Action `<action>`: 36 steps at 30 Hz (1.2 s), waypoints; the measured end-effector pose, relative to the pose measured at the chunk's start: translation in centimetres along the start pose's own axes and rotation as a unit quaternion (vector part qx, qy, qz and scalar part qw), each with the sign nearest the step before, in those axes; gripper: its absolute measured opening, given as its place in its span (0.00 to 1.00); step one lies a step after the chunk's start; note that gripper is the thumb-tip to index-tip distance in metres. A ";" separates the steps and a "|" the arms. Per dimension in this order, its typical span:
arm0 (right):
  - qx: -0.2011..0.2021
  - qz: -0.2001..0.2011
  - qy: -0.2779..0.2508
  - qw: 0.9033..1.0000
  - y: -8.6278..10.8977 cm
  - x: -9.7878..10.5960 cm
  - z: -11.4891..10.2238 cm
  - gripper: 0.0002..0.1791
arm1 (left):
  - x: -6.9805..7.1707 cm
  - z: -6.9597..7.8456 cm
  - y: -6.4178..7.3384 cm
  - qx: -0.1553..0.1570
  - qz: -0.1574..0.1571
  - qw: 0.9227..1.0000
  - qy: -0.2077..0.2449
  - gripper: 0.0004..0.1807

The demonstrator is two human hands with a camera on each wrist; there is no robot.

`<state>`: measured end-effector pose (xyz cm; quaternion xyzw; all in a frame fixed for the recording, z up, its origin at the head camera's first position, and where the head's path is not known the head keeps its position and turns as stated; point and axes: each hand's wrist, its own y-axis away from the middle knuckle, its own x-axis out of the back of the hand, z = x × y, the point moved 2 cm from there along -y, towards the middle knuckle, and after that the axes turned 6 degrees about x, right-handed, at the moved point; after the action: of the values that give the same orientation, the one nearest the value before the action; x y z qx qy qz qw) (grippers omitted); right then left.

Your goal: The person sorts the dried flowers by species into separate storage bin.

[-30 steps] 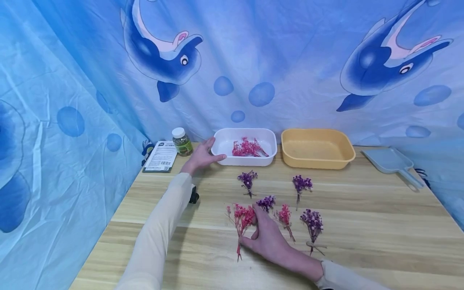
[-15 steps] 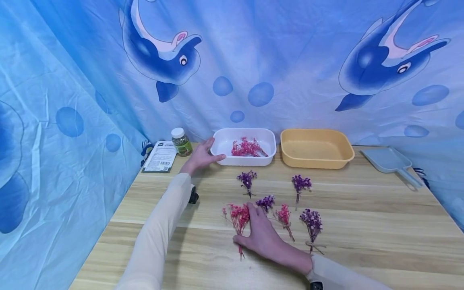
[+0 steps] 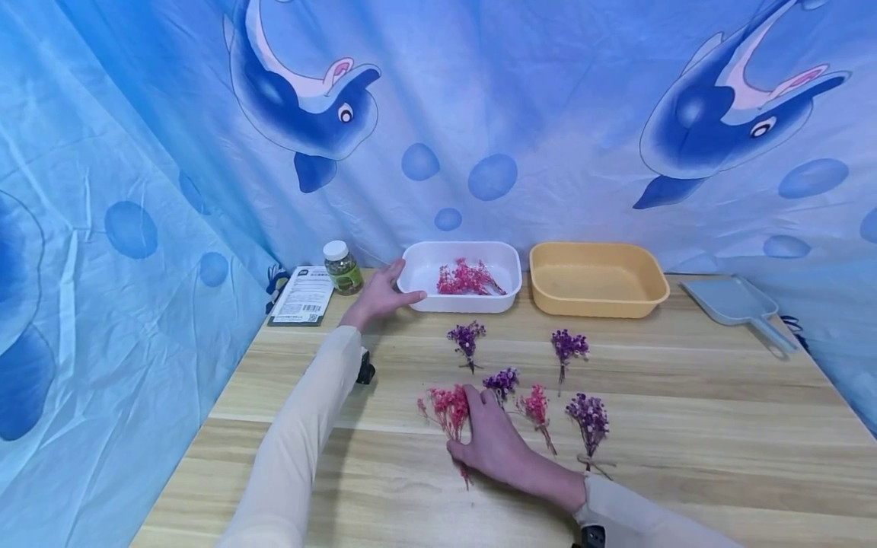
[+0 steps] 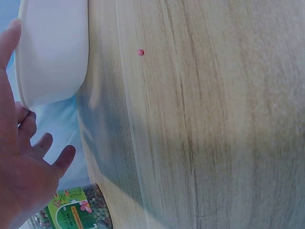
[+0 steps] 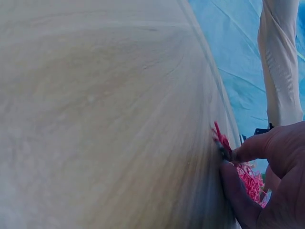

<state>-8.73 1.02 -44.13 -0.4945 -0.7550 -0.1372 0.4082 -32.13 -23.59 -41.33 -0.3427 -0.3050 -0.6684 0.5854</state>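
Note:
Near the table's front middle, my right hand pinches the stems of a pink dried flower bunch between thumb and finger. The right wrist view shows the stem ends jutting past the fingertips. My left hand touches the left end of a white tray, its thumb along the front and fingers spread at the side. Pink dried flowers lie inside that tray. Beside my right hand lie another pink bunch and a purple bunch, partly hidden by the fingers.
More purple bunches lie about: one below the white tray, one farther right, one tied with twine. A yellow tray, a grey dustpan, a jar and a white packet stand or lie along the back.
My right hand has shifted slightly left, and its thumb and finger have come together on the stems. The pink bunch has tilted, stem ends swinging right. The left hand stays at the white tray.

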 end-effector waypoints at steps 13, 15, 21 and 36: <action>0.039 -0.004 -0.041 0.998 0.2 0.1 0.3 0.43 | 0.0 -0.1 0.0 0.006 0.002 1.000 0.004 0.59; 0.038 -0.007 -0.057 0.998 0.2 0.1 0.4 0.43 | 0.0 0.0 0.0 0.008 0.002 1.000 0.006 0.59; 0.034 -0.013 -0.080 0.996 0.5 0.1 0.6 0.44 | 0.0 0.0 -0.1 0.011 0.001 1.000 0.009 0.59; 0.099 0.010 -0.134 0.986 0.9 1.4 0.2 0.47 | -0.1 -0.1 0.0 0.011 0.001 1.000 0.010 0.59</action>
<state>-8.33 2.41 -43.41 -0.4729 -0.8078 0.0096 0.3516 -32.11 -23.65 -41.46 -0.3301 -0.3055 -0.6679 0.5930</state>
